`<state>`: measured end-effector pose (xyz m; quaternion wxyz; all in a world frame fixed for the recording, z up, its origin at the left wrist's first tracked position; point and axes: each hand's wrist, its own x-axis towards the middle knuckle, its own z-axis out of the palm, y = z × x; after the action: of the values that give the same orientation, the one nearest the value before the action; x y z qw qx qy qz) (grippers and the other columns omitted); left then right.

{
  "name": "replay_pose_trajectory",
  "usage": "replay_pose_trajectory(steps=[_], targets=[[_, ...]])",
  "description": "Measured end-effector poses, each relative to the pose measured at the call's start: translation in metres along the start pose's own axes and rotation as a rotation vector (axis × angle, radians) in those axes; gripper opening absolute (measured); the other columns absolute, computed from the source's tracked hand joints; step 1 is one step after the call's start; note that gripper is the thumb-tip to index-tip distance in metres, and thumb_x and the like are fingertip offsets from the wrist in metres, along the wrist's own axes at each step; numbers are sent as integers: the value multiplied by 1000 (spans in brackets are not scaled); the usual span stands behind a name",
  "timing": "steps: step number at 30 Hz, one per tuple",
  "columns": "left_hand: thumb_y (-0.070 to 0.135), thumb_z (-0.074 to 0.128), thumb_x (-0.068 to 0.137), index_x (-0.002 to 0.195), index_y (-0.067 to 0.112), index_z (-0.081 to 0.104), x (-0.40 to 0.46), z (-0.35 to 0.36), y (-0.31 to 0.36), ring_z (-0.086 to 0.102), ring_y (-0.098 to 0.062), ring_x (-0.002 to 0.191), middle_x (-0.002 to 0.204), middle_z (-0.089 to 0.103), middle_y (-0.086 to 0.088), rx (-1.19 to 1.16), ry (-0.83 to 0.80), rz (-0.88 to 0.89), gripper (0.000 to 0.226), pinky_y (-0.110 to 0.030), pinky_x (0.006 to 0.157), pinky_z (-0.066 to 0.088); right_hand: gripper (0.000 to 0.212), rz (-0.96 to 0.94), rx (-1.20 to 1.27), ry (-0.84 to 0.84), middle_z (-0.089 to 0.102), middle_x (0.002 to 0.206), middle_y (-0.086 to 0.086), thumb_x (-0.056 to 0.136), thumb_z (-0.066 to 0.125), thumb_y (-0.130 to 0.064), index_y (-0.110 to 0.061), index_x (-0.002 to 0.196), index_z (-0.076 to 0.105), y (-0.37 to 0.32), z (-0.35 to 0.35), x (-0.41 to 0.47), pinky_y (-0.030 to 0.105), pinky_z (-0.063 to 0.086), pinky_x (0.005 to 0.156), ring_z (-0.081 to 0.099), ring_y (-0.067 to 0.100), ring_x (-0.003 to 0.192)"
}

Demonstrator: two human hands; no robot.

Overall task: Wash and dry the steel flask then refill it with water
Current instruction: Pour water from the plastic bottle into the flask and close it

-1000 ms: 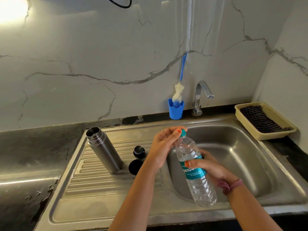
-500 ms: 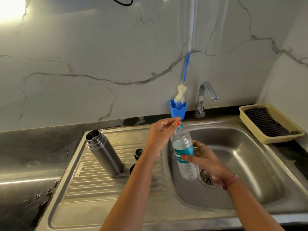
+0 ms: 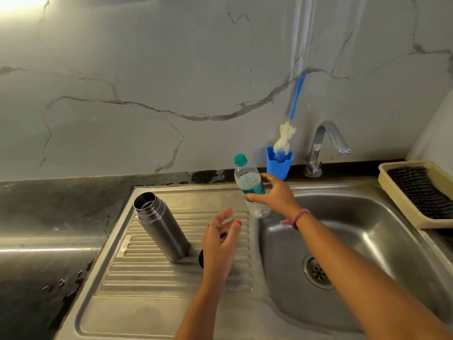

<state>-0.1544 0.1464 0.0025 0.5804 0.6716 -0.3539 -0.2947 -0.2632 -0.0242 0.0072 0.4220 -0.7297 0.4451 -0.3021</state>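
Change: left hand [image 3: 221, 238] has left the bottle cap and now hovers, fingers loose, over the drainboard.
Grip: right hand [image 3: 274, 192] wraps the capped water bottle [image 3: 250, 185], holding it tilted above the sink [image 3: 367, 217] edge, probably so it can be set aside.
Flask: steel flask [image 3: 160, 227] stands uncapped on the drainboard, well left of the bottle.

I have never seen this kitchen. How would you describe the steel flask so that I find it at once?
Start from the steel sink: left of its basin lies a ribbed draining board. The steel flask stands on these ribs, left of the left hand. It is the only dark metal cylinder there, with its threaded mouth open and no cap, unlike the clear plastic bottle with a green cap that the right hand holds.
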Motion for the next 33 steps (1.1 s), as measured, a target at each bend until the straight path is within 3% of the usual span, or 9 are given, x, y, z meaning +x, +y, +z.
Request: replay_pose_trajectory(steps=[2, 6, 9, 13, 15, 25, 33], targets=[[12, 66, 93, 112, 30, 61, -6, -4, -10, 66, 3, 96, 114, 67, 9, -23, 19, -18, 27, -25, 86, 55, 70, 2, -3, 41, 51, 113, -9, 73, 83, -30, -14, 131, 48, -3, 10, 15, 1, 37, 63, 49, 6, 103], [3, 66, 91, 106, 21, 67, -17, -17, -29, 68, -3, 90, 101, 73, 7, -41, 54, -72, 23, -23, 77, 54, 64, -7, 11, 50, 59, 119, 0, 74, 83, -26, -10, 128, 51, -1, 28, 37, 5, 38, 71, 53, 10, 105], [1, 67, 90, 106, 19, 68, -26, -30, -46, 70, -10, 90, 98, 74, 9, -26, 88, -103, 24, -36, 78, 57, 62, 7, 23, 50, 60, 122, 6, 75, 82, -22, -9, 126, 51, 0, 39, 47, 5, 38, 72, 54, 11, 104], [-4, 65, 89, 100, 15, 68, -31, -43, -57, 71, -8, 85, 94, 74, 0, -60, 156, -138, 22, -15, 67, 53, 61, 10, 29, 38, 58, 126, 9, 77, 80, -18, -7, 128, 48, 3, 50, 56, 7, 40, 76, 53, 13, 109], [-4, 65, 89, 101, 13, 68, -31, -47, -60, 71, -3, 81, 97, 73, -3, -64, 171, -145, 21, -11, 66, 51, 61, 21, 27, 24, 57, 128, 10, 78, 79, -18, -7, 129, 47, 5, 54, 59, 15, 41, 84, 54, 18, 115], [-2, 66, 89, 101, 14, 69, -24, -56, -70, 70, -3, 83, 99, 74, -3, -63, 188, -165, 20, -11, 68, 51, 63, 70, 30, 10, 54, 131, 10, 81, 76, -16, -8, 134, 44, 11, 64, 67, 20, 39, 87, 51, 22, 122], [-1, 66, 90, 103, 15, 69, -25, -62, -72, 70, -7, 87, 101, 73, -1, -72, 191, -170, 21, -13, 72, 51, 79, 108, -4, -7, 46, 142, 11, 77, 79, -15, -7, 143, 35, 14, 62, 65, 21, 37, 92, 45, 24, 130]])
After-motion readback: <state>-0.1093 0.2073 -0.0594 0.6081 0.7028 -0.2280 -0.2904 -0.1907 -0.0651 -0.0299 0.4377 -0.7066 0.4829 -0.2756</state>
